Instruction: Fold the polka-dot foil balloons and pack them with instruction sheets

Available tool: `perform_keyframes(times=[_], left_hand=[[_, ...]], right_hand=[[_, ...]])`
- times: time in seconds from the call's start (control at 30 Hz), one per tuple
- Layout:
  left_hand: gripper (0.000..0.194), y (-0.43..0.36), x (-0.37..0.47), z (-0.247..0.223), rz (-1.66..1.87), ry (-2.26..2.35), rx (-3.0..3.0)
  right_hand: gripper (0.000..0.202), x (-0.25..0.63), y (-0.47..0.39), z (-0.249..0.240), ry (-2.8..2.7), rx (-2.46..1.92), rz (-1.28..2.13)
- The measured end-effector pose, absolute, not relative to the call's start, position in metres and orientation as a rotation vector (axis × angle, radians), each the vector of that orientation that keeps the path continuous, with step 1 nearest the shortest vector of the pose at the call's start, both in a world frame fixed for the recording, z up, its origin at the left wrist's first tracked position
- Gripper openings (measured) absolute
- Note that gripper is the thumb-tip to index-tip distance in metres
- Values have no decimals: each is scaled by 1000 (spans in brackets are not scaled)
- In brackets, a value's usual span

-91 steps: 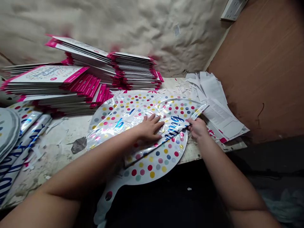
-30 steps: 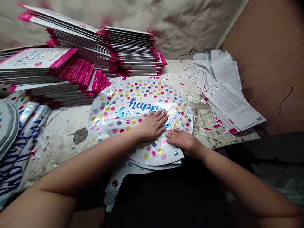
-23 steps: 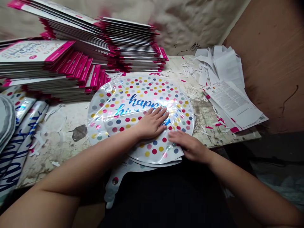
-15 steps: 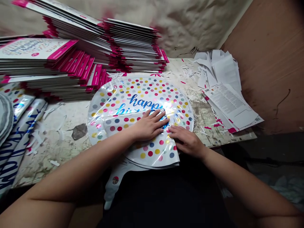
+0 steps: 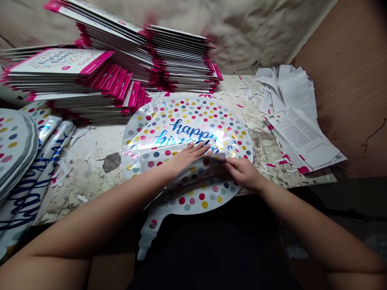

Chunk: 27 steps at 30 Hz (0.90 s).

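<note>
A flat foil balloon (image 5: 187,112) with coloured dots and blue "happy birthday" lettering lies on the table, its tail hanging over the front edge. My left hand (image 5: 189,155) presses on it with fingers stretched out, partly hidden by a raised flap of dotted foil. Between its thumb and fingers, my right hand (image 5: 242,171) pinches the corner of that flap (image 5: 199,167), which is lifted and folded up towards the left hand. Whether the flap belongs to the same balloon or to another on top of it, I cannot tell.
Tall stacks of pink-edged printed packs (image 5: 121,52) stand at the back left. More flat dotted balloons (image 5: 18,141) are piled at the left. White papers and a printed sheet (image 5: 302,135) lie at the right, with paper scraps (image 5: 244,94) scattered about the worn table.
My right hand has pinched the foil's right corner and raised it up and over towards the left, uncovering dotted foil beneath. My left hand stays flat on the balloon. The view has shifted slightly.
</note>
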State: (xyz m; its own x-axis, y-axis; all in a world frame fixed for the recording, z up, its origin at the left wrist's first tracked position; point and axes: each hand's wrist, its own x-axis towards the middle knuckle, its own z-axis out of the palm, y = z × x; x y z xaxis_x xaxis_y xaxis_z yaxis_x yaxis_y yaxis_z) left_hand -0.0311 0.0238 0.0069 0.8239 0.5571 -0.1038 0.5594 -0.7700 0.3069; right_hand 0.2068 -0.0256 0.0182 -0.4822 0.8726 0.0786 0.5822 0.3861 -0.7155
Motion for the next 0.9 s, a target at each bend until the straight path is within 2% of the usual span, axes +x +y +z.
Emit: perform_keyframes(times=[0.1, 0.2, 0.27, 0.33, 0.37, 0.4, 0.47, 0.53, 0.6, 0.63, 0.73, 0.83, 0.9], left_hand=[[67, 18, -89, 10, -83, 942, 2633], [57, 4, -143, 26, -151, 1290, 2568], [51, -12, -153, 39, 49, 1649, 2493], [49, -31, -138, 48, 423, 1780, 2517], [50, -41, -124, 48, 539, 1626, 2618], [51, -51, -108, 45, 502, 1395, 2722], [59, -68, -80, 33, 321, 1227, 2809], [67, -77, -65, 17, 187, 1203, 2813], [71, -80, -63, 4, 133, 1204, 2801], [71, -80, -65, 1, 125, 1196, 2799], [72, -77, -73, -1, 129, 1160, 2800], [74, -75, -76, 2, 98, 1150, 2787], [75, -75, -77, 3, 52, 1147, 2779]], right_hand=[[37, 196, -4, 26, -1991, -1604, 1087], [34, 186, 12, 25, -1863, -1854, 1295], [33, 181, 18, 22, -1777, -1974, 1384], [32, 179, 21, 21, -1709, -2047, 1434], [32, 179, 21, 22, -1702, -2074, 1442], [32, 179, 20, 25, -1729, -2102, 1422], [30, 176, 14, 32, -1882, -2161, 1184], [32, 170, 3, 38, -2078, -2136, 668], [45, 159, -11, 39, -2312, -1887, 209], [51, 154, -17, 36, -2447, -1721, 108], [70, 151, -30, 20, -2772, -1453, 220], [84, 170, -31, 9, -2669, -1750, 310], [83, 186, -32, 10, -2625, -1734, 225]])
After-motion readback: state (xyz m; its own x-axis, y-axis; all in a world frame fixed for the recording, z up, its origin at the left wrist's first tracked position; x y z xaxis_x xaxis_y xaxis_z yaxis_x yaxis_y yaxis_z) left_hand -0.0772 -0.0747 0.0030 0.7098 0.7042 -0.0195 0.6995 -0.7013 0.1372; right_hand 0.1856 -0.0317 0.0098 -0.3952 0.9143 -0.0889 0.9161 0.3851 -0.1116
